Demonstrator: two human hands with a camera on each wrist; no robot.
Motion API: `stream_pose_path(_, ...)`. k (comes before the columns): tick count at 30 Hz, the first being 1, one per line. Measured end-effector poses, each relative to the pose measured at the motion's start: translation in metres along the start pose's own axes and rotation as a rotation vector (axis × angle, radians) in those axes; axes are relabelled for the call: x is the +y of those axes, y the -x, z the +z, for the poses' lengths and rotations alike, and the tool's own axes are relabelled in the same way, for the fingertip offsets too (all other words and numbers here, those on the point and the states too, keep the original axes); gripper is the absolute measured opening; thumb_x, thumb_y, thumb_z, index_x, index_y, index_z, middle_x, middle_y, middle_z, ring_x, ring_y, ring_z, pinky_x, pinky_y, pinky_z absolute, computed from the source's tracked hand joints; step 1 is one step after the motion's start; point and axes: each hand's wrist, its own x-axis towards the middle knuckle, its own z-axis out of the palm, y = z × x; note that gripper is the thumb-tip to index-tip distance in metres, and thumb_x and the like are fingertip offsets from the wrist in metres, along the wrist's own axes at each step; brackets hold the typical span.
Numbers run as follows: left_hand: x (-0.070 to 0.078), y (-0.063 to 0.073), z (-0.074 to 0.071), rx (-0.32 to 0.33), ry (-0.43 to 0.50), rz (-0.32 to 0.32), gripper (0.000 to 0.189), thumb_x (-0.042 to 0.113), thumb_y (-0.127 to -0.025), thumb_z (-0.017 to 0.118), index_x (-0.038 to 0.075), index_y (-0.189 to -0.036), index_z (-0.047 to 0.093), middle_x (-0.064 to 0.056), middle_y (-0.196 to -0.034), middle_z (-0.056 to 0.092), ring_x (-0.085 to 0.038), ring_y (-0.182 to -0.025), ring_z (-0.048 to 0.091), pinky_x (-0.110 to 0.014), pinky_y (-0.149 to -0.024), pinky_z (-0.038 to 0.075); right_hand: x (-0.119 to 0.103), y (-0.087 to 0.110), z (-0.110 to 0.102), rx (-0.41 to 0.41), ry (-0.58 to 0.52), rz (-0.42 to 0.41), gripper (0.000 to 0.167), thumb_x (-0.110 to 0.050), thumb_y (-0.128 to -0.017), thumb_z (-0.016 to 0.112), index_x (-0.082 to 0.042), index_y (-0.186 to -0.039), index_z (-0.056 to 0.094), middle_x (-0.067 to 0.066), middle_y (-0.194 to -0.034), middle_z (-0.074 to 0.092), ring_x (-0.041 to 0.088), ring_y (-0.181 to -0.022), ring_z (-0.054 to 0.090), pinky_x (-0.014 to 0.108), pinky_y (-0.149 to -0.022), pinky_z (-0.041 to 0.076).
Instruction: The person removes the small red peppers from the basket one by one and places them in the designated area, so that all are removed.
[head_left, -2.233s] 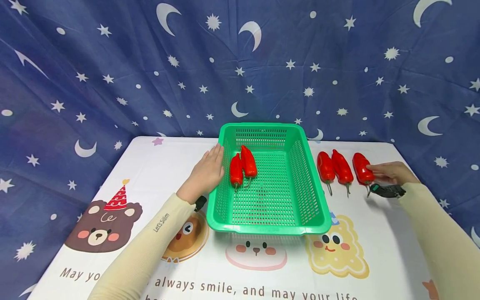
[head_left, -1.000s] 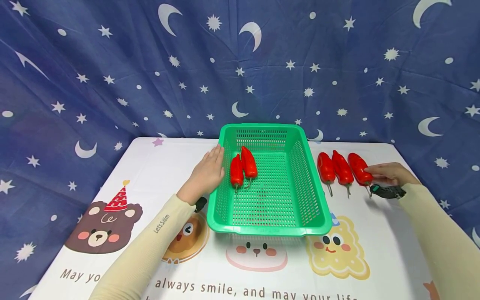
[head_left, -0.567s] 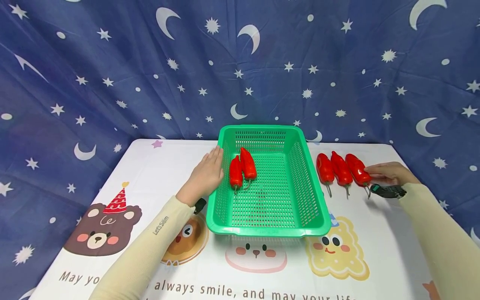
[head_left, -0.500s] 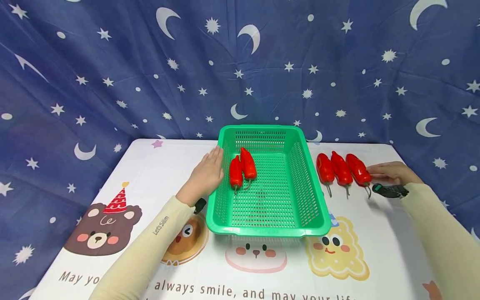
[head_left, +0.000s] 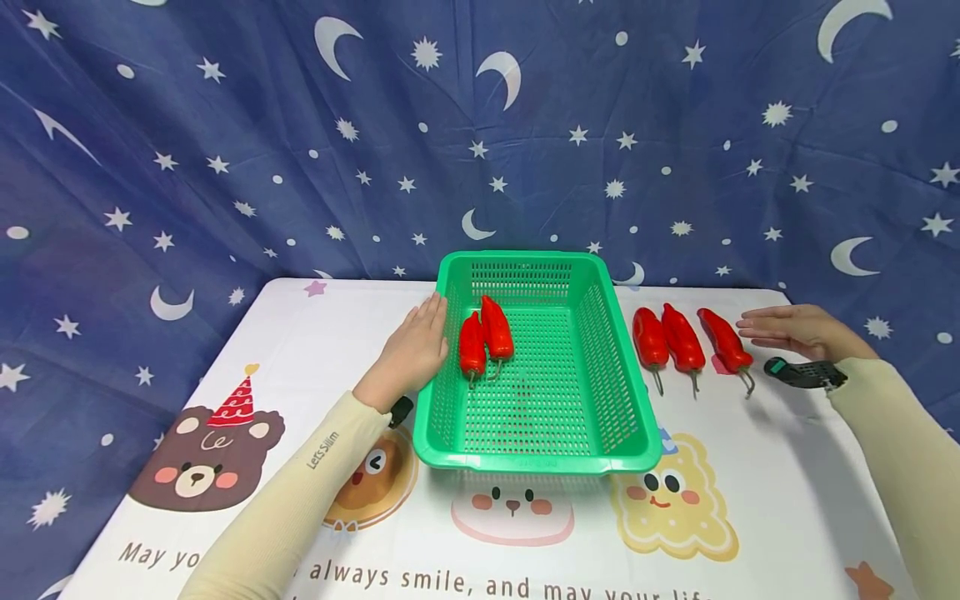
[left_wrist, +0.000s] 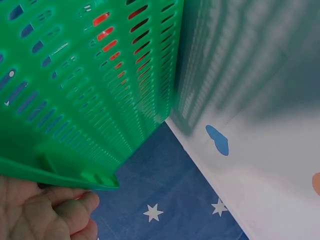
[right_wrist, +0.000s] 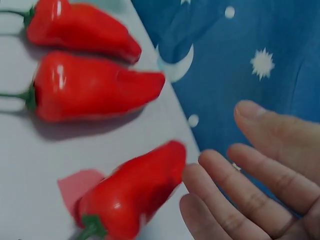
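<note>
In the head view my left hand point(head_left: 411, 346) rests against the left rim of a green perforated basket point(head_left: 536, 462), fingers pointing away from me. The left wrist view shows its fingers point(left_wrist: 75, 212) right under the rim. Two red peppers point(head_left: 497, 329) lie inside the basket on its left side. To the right of the basket, three more red peppers lie on the table: a left one point(head_left: 650, 337), a middle one point(head_left: 683, 340) and a right one point(head_left: 724, 342). My right hand point(head_left: 806, 332) hovers just beside the right pepper with extended fingers, holding nothing.
A white tablecloth point(head_left: 330, 308) with cartoon prints and lettering covers the table. Behind it hangs a dark blue curtain point(head_left: 375, 208) with moons and stars. A pink printed star point(right_wrist: 82, 182) lies partly under the right pepper.
The right pepper first shifted left toward the middle one, then turned over and settled slightly back right. My right hand has since drawn away to the right. The left hand stays at the basket.
</note>
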Motion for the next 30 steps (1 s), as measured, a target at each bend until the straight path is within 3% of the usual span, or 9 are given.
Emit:
stream_pose_path(1, 0.000, 0.000, 0.000, -0.002, 0.001, 0.000, 0.059, 0.017, -0.096, 0.033, -0.009, -0.147, 0.017, -0.023, -0.156, 0.015, -0.032, -0.146, 0.015, -0.043, -0.120, 0.015, -0.031, 0.016, 0.026, 0.001, 0.021, 0.015, 0.031, -0.010, -0.098, 0.046, -0.026, -0.114, 0.067, -0.015, -0.101, 0.069, 0.004, -0.093, 0.068, 0.024, -0.083, 0.055)
stream_pose_path(2, 0.000, 0.001, 0.000, -0.001, 0.002, 0.000, 0.059, 0.017, -0.096, 0.033, -0.009, -0.146, 0.017, -0.023, -0.156, 0.015, -0.032, -0.146, 0.015, -0.043, -0.120, 0.015, -0.056, 0.031, 0.048, -0.001, 0.074, 0.055, 0.033, -0.009, -0.098, 0.045, -0.030, -0.105, 0.069, -0.019, -0.098, 0.067, 0.000, -0.091, 0.067, 0.025, -0.083, 0.055)
stream_pose_path(3, 0.000, 0.001, -0.001, 0.000, 0.003, 0.000, 0.059, 0.017, -0.096, 0.033, -0.009, -0.146, 0.017, -0.023, -0.155, 0.015, -0.033, -0.146, 0.015, -0.043, -0.120, 0.015, -0.070, 0.040, 0.061, -0.034, 0.073, 0.031, 0.033, -0.008, -0.097, 0.046, -0.029, -0.101, 0.071, -0.019, -0.096, 0.068, 0.000, -0.089, 0.067, 0.024, -0.080, 0.056)
stream_pose_path(5, 0.001, 0.002, -0.001, 0.004, 0.001, 0.002, 0.059, 0.017, -0.096, 0.033, -0.009, -0.146, 0.017, -0.023, -0.155, 0.015, -0.033, -0.146, 0.015, -0.043, -0.120, 0.015, -0.088, 0.051, 0.080, -0.004, 0.114, 0.029, 0.029, -0.009, -0.095, 0.051, -0.030, -0.100, 0.070, -0.020, -0.094, 0.067, -0.004, -0.089, 0.065, 0.023, -0.080, 0.056)
stream_pose_path(6, 0.001, 0.002, -0.001, 0.004, 0.001, 0.003, 0.059, 0.017, -0.096, 0.033, -0.009, -0.146, 0.017, -0.023, -0.155, 0.015, -0.033, -0.145, 0.016, -0.043, -0.120, 0.015, -0.091, 0.051, 0.082, -0.006, 0.128, 0.005, 0.029, -0.011, -0.095, 0.053, -0.034, -0.095, 0.069, -0.020, -0.095, 0.067, -0.004, -0.089, 0.065, 0.021, -0.079, 0.056)
stream_pose_path(10, 0.002, 0.003, -0.003, 0.003, -0.007, 0.002, 0.058, 0.017, -0.096, 0.033, -0.009, -0.146, 0.017, -0.023, -0.156, 0.015, -0.033, -0.145, 0.016, -0.043, -0.120, 0.015, -0.100, 0.044, 0.087, -0.002, 0.231, -0.048, 0.027, -0.015, -0.095, 0.054, -0.026, -0.117, 0.065, -0.021, -0.101, 0.067, -0.003, -0.094, 0.065, 0.021, -0.081, 0.055)
stream_pose_path(16, 0.002, 0.003, -0.003, -0.004, -0.010, 0.000, 0.058, 0.017, -0.097, 0.033, -0.009, -0.146, 0.018, -0.022, -0.156, 0.015, -0.032, -0.146, 0.015, -0.044, -0.119, 0.016, -0.135, 0.044, 0.123, -0.021, 0.378, -0.101, 0.049, -0.020, -0.094, 0.057, -0.001, -0.137, 0.046, -0.019, -0.105, 0.068, -0.001, -0.097, 0.065, 0.021, -0.084, 0.054)
stream_pose_path(23, 0.000, 0.002, -0.001, -0.002, -0.019, 0.005, 0.058, 0.018, -0.097, 0.032, -0.009, -0.146, 0.017, -0.023, -0.156, 0.015, -0.032, -0.146, 0.015, -0.043, -0.119, 0.016, -0.167, 0.036, 0.170, -0.051, 0.489, -0.137, 0.055, -0.024, -0.090, 0.063, 0.001, -0.136, 0.046, -0.007, -0.116, 0.068, 0.003, -0.100, 0.065, 0.028, -0.088, 0.054)
stream_pose_path(30, -0.002, 0.000, 0.001, -0.013, -0.012, -0.001, 0.058, 0.018, -0.097, 0.032, -0.008, -0.147, 0.016, -0.022, -0.156, 0.013, -0.031, -0.146, 0.013, -0.042, -0.120, 0.013, -0.185, 0.018, 0.211, -0.123, 0.505, -0.169, 0.055, -0.023, -0.088, 0.066, 0.002, -0.134, 0.049, 0.011, -0.127, 0.062, 0.014, -0.104, 0.066, 0.032, -0.090, 0.053)
